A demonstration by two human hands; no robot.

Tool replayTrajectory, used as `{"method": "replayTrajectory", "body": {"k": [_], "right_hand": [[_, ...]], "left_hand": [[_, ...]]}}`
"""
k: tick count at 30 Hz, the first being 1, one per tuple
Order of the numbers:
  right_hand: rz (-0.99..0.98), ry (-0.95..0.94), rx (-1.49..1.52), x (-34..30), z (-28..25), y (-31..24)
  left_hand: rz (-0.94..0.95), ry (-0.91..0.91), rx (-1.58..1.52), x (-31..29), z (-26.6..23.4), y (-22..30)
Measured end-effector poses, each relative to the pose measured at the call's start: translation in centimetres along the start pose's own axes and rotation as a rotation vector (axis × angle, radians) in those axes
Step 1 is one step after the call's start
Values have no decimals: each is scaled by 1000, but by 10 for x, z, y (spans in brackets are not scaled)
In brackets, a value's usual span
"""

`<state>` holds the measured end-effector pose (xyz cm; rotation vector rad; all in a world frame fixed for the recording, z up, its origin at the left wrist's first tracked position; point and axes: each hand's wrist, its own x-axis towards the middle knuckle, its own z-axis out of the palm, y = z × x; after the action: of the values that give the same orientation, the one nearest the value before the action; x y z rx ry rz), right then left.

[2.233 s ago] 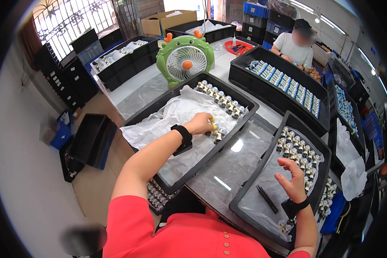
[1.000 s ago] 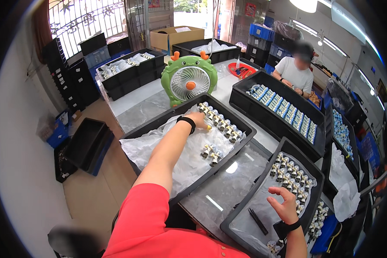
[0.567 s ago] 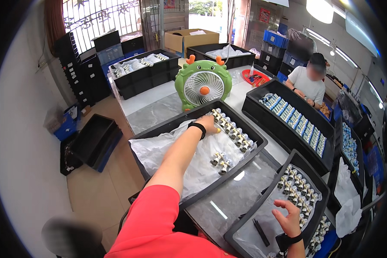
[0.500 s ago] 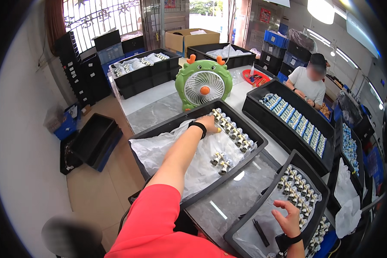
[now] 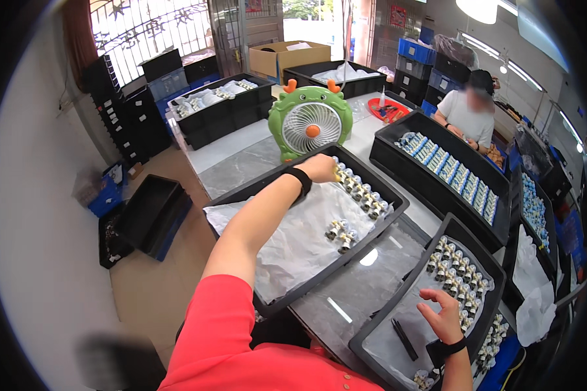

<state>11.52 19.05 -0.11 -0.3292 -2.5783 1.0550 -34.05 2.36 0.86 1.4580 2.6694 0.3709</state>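
Note:
My left hand (image 5: 321, 168) reaches into the far end of a black tray (image 5: 292, 294) lined with white sheeting (image 5: 293, 244). Its fingers are bent down at the top of a double row of small clear-domed parts with dark bases (image 5: 365, 194); whatever they grip is hidden. A small loose group of the same parts (image 5: 341, 234) lies nearer me on the lining. At lower right, my right hand (image 5: 445, 318) hovers over a second black tray (image 5: 365, 348), thumb and fingers apart and nothing between them. Rows of similar parts (image 5: 460, 274) lie beside it, with black tweezers-like tools (image 5: 404, 339) nearby.
A green cartoon-shaped fan (image 5: 312, 124) stands behind the middle tray. To the right, a deep black tray (image 5: 398, 156) holds rows of blue-and-white parts (image 5: 447, 171). A co-worker (image 5: 468, 117) sits beyond it, near a red dish of tools (image 5: 388, 111). Stacked bins (image 5: 151, 215) occupy the left floor.
My left hand has shifted slightly up and right, to the far end of the double row. My right hand stays over its tray with little change. The whole view has shifted slightly.

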Motion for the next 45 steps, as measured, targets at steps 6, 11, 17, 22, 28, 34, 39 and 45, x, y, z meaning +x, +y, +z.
{"method": "replayTrajectory", "body": {"k": [6, 11, 17, 22, 28, 34, 39, 45], "right_hand": [[28, -55, -13, -3, 7, 20], [49, -148, -29, -8, 11, 36], [67, -349, -78, -11, 21, 34], [46, -379, -80, -14, 21, 30], [157, -486, -115, -17, 19, 28], [178, -604, -19, -21, 29, 37], [201, -584, 272, -25, 33, 5], [272, -617, 158, -27, 33, 26]], "left_hand": [[534, -12, -441, -61, -8, 130], [1007, -50, -541, -119, 4, 219], [1023, -132, -509, -140, 19, 241], [781, -159, -691, -154, 20, 244], [560, -333, -1217, -176, 62, 257], [307, -515, -1405, -184, 80, 270], [86, -584, -1641, -199, 92, 277], [211, -604, -1528, -204, 85, 278]]}}
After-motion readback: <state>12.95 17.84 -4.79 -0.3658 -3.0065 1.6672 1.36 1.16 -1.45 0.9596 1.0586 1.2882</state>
